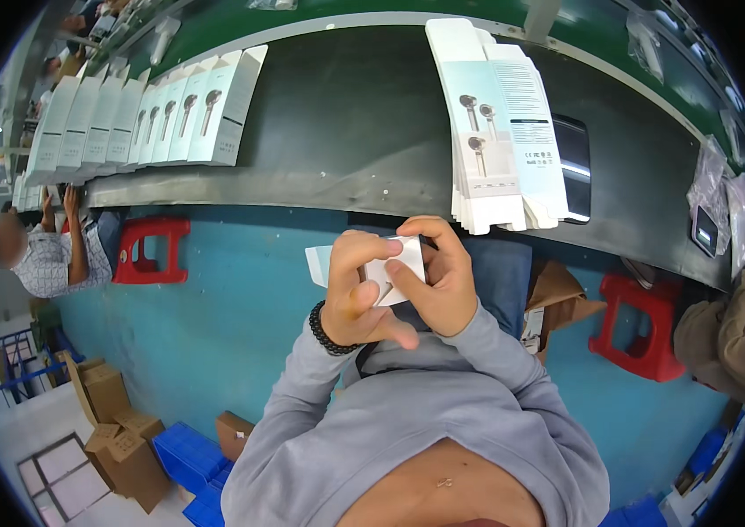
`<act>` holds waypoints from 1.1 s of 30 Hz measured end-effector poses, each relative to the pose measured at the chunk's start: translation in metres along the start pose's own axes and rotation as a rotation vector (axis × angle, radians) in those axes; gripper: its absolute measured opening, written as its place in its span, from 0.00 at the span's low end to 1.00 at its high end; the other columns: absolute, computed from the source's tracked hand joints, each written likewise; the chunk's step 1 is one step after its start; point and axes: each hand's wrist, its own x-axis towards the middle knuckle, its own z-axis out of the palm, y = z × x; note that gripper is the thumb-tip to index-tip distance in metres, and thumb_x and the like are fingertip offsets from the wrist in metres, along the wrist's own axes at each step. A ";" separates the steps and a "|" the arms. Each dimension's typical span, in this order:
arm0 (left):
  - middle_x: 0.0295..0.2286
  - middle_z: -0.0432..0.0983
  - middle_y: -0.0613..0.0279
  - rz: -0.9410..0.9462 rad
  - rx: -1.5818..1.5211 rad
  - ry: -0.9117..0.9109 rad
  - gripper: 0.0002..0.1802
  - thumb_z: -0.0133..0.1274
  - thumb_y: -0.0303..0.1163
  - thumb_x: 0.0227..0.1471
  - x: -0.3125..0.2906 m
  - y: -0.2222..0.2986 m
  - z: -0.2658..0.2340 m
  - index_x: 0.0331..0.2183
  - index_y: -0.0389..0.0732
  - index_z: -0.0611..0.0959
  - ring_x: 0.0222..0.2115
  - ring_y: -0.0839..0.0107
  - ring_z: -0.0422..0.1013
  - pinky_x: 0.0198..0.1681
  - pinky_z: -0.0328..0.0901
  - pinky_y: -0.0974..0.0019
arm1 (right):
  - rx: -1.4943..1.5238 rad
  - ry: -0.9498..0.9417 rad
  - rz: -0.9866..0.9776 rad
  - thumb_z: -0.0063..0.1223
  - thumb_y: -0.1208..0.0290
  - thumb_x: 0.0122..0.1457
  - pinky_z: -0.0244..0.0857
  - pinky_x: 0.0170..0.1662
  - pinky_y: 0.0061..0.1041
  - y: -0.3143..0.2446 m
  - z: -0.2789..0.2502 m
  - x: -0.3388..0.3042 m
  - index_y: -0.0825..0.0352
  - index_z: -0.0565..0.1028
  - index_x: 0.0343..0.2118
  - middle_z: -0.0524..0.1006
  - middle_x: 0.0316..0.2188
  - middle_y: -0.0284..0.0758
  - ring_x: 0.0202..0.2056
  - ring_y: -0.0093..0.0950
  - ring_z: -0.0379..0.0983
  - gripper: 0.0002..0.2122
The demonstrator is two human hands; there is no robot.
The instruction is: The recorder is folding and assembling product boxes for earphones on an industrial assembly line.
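In front of my body, above my lap, a small white carton (411,256) is held between both hands, its end panel turned up toward me. My left hand (353,299), with a black beaded bracelet at the wrist, curls its fingers onto the carton's left side, the thumb stretched out below. On the other side my right hand (444,285) grips it, thumb pressed on the white panel and forefinger along the far edge. A pale flap sticks out to the left behind my left hand. The rest of the carton is hidden by my fingers.
A stack of flat printed cartons (488,132) lies on the dark workbench (337,105), beside a black phone (573,167). Formed boxes (184,110) stand in a row at the left. Red stools (640,329) flank me; a co-worker (61,255) sits far left. Cardboard boxes (126,448) stand behind.
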 end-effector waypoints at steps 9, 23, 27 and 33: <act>0.43 0.62 0.51 -0.054 -0.015 0.026 0.49 0.57 0.59 0.32 -0.002 0.001 0.000 0.55 0.58 0.54 0.35 0.61 0.63 0.33 0.58 0.62 | -0.020 -0.026 0.072 0.47 0.86 0.49 0.62 0.40 0.19 -0.001 -0.002 0.001 0.68 0.62 0.45 0.63 0.39 0.33 0.39 0.20 0.65 0.19; 0.49 0.53 0.43 -0.123 -0.211 0.265 0.57 0.56 0.63 0.31 0.001 -0.004 -0.005 0.57 0.52 0.46 0.40 0.58 0.60 0.38 0.61 0.62 | -0.762 -0.199 -0.502 0.61 0.62 0.38 0.62 0.40 0.26 0.007 -0.014 0.006 0.74 0.50 0.56 0.60 0.52 0.48 0.34 0.39 0.66 0.43; 0.49 0.55 0.39 -0.257 0.146 -0.517 0.51 0.65 0.46 0.30 0.035 0.022 -0.054 0.54 0.47 0.58 0.44 0.51 0.62 0.45 0.58 0.56 | -0.875 -0.245 -0.625 0.62 0.68 0.35 0.65 0.40 0.31 0.000 -0.015 0.005 0.74 0.59 0.51 0.65 0.45 0.48 0.36 0.41 0.68 0.37; 0.46 0.60 0.46 -0.230 0.041 -0.240 0.48 0.62 0.33 0.34 0.051 0.033 -0.133 0.54 0.45 0.54 0.45 0.56 0.62 0.48 0.57 0.56 | -0.856 -0.323 -0.825 0.61 0.57 0.44 0.64 0.33 0.26 -0.064 -0.015 0.014 0.59 0.62 0.51 0.64 0.47 0.50 0.34 0.33 0.69 0.31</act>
